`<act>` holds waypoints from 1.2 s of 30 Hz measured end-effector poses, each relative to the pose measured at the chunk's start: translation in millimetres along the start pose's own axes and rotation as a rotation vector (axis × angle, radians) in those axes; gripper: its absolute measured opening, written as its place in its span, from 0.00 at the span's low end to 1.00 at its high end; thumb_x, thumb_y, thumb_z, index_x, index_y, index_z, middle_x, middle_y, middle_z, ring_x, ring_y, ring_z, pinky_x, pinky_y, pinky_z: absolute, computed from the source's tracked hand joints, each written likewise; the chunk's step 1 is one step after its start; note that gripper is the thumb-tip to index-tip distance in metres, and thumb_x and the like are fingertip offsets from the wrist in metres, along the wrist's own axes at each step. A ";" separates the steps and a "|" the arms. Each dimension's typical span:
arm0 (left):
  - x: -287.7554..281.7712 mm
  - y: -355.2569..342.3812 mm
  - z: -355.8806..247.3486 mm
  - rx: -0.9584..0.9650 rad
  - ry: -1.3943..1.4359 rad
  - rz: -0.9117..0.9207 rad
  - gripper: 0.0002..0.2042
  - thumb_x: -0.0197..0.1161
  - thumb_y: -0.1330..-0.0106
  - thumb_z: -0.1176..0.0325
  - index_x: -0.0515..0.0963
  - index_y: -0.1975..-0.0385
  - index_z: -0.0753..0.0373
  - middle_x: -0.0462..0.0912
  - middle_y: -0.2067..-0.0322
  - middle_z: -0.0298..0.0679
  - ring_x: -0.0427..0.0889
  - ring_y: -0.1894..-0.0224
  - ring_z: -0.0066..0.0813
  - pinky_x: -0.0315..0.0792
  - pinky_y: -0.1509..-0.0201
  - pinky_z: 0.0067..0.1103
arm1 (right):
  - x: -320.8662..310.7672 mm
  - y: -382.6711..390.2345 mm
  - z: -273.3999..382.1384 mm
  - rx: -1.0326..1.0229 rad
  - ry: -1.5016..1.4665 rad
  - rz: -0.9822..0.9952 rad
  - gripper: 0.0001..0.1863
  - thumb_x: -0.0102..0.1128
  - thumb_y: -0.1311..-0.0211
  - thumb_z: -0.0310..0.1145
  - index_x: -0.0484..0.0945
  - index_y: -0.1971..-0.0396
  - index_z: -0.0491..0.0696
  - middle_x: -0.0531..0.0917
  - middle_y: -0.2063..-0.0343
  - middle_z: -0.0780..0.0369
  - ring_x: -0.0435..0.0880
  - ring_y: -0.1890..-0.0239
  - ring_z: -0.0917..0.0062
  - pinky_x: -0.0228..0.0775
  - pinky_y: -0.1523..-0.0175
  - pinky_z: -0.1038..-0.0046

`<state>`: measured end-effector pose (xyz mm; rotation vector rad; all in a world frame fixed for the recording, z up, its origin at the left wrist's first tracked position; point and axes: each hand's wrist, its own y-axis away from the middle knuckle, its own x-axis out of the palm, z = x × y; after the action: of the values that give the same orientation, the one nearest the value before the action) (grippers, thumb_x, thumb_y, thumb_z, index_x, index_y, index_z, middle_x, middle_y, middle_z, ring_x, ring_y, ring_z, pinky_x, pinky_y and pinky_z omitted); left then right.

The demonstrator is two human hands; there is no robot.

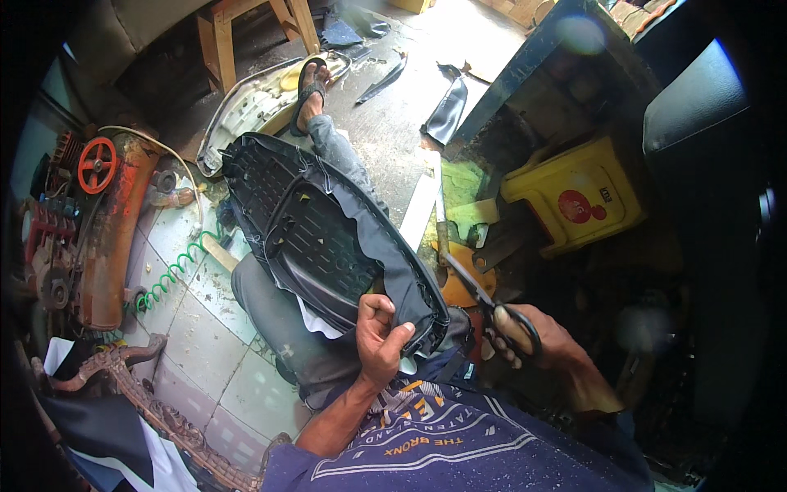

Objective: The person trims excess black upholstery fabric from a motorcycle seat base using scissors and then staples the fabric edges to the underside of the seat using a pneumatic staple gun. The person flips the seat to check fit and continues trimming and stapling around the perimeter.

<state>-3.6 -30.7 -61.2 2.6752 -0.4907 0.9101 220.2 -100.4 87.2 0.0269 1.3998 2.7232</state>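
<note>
A black motorcycle seat [307, 238] lies underside up across my lap, its ribbed plastic base showing. Loose black cover material [384, 246] folds over the rim, wavy along the right side. My left hand [379, 338] pinches this cover at the near end of the seat, thumb against the bent fingers. To the right of the seat, my right hand [537, 334] grips black-handled scissors [475, 284] by the loops. Their blades point up and left, apart from the seat; whether they are spread is hard to see.
An orange compressor tank [123, 234] with a red wheel stands at left, beside a coiled green hose [184, 261]. Carved wooden furniture [156, 389] is at lower left. A yellow plastic stool [574, 197] lies at right. Black scraps [447, 111] litter the floor ahead near a wooden stool [221, 45].
</note>
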 end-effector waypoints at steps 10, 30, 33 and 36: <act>-3.0 3.3 2.9 -0.049 -0.004 0.016 0.20 0.59 0.40 0.85 0.64 0.52 0.59 0.71 0.59 0.32 0.73 0.58 0.15 0.68 0.51 0.15 | 6.0 -12.7 -1.6 0.169 0.131 0.176 0.38 0.51 0.31 0.76 0.76 0.66 0.49 0.74 0.76 0.69 0.76 0.74 0.82 0.72 0.68 0.75; -1.0 3.0 -3.4 0.047 -0.048 -0.025 0.15 0.57 0.28 0.79 0.62 0.48 0.60 0.66 0.62 0.30 0.64 0.66 0.11 0.60 0.66 0.13 | -16.6 -52.7 47.6 -0.089 0.403 0.062 0.31 0.52 0.23 0.65 0.77 0.65 0.48 0.77 0.76 0.69 0.77 0.77 0.84 0.74 0.70 0.78; 1.1 -14.5 -3.4 -0.249 -0.051 -0.407 0.16 0.59 0.22 0.63 0.62 0.44 0.60 0.72 0.57 0.32 0.74 0.57 0.18 0.70 0.50 0.17 | -18.4 -39.9 36.4 0.049 0.448 0.137 0.32 0.53 0.24 0.66 0.79 0.62 0.47 0.80 0.72 0.67 0.82 0.72 0.83 0.77 0.66 0.77; -2.6 -37.4 -4.9 -0.364 -0.025 -0.230 0.18 0.58 0.19 0.53 0.72 0.45 0.63 0.79 0.56 0.33 0.78 0.56 0.19 0.75 0.48 0.19 | -17.6 -36.1 28.8 0.144 0.499 0.097 0.38 0.54 0.30 0.73 0.81 0.64 0.46 0.81 0.73 0.65 0.83 0.70 0.79 0.76 0.63 0.74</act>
<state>6.8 5.5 -64.5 2.3534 -0.3096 0.6509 241.4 -57.4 75.1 -0.6331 1.7464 2.8204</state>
